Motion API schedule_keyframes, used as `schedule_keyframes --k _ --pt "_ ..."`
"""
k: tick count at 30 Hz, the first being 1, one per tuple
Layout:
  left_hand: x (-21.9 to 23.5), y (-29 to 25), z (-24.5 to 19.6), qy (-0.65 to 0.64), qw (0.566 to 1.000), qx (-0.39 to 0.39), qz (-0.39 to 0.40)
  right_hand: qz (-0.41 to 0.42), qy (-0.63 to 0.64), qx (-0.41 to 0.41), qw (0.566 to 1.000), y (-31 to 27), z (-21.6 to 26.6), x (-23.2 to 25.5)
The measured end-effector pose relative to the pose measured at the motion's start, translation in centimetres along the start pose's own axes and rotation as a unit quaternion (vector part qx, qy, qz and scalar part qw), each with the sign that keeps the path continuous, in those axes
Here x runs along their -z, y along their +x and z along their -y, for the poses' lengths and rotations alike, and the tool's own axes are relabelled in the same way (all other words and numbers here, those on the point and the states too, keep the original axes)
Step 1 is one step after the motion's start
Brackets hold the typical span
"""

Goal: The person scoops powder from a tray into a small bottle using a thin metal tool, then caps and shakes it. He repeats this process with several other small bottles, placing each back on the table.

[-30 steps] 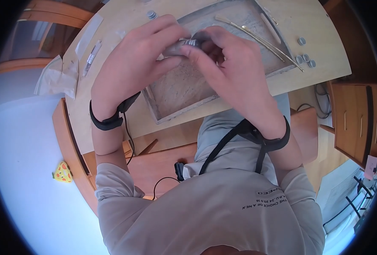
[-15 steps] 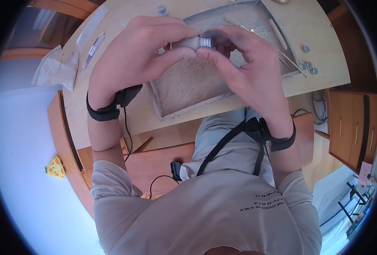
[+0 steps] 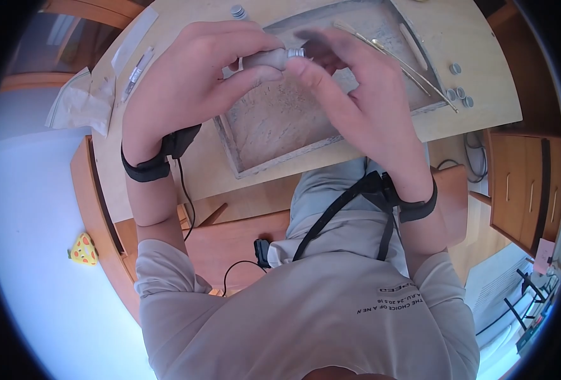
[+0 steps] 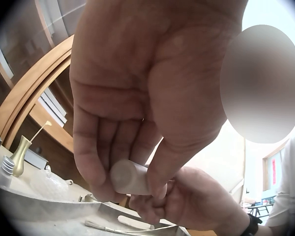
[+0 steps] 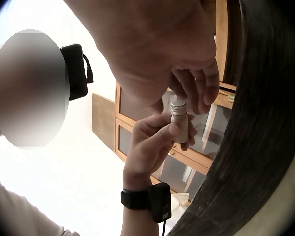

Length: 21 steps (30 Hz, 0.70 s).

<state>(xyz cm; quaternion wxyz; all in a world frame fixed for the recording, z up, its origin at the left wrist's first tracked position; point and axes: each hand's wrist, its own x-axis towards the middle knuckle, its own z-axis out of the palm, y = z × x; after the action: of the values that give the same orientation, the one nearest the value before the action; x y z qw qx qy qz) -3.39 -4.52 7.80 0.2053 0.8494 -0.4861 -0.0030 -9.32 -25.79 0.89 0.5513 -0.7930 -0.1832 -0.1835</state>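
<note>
My left hand (image 3: 189, 85) grips a small whitish bottle (image 3: 264, 60) between thumb and fingers, lying sideways above the tray. On the bottle's right end is a ridged silver screw cap (image 3: 296, 53). The right hand (image 3: 372, 95) is at this cap, thumb tip right by it and the other fingers spread away on the far side, blurred. From the right wrist, the cap (image 5: 178, 106) shows bare between that hand's thumb and fingers. The bottle's round base (image 4: 124, 173) faces the left wrist camera.
Below the hands lies a grey, dusty tray (image 3: 287, 156), with thin brushes (image 3: 413, 76) across its right side. Several small silver-capped bottles (image 3: 460, 93) stand to the right, another (image 3: 237, 11) at the back. A pen (image 3: 138, 73) and plastic bag (image 3: 84, 104) lie left.
Half a second ago the right thumb and fingers were around the cap; now those fingers have lifted off it. Both hands and the bottle have shifted slightly left. The left hand keeps its grip.
</note>
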Motion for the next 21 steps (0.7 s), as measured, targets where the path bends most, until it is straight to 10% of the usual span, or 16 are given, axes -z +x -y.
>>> schedule_keyframes --k 21 --pt "0.1 -0.2 2.2 -0.320 0.928 0.129 0.142 -0.014 -0.059 0.251 0.966 -0.5 -2.7 -0.3"
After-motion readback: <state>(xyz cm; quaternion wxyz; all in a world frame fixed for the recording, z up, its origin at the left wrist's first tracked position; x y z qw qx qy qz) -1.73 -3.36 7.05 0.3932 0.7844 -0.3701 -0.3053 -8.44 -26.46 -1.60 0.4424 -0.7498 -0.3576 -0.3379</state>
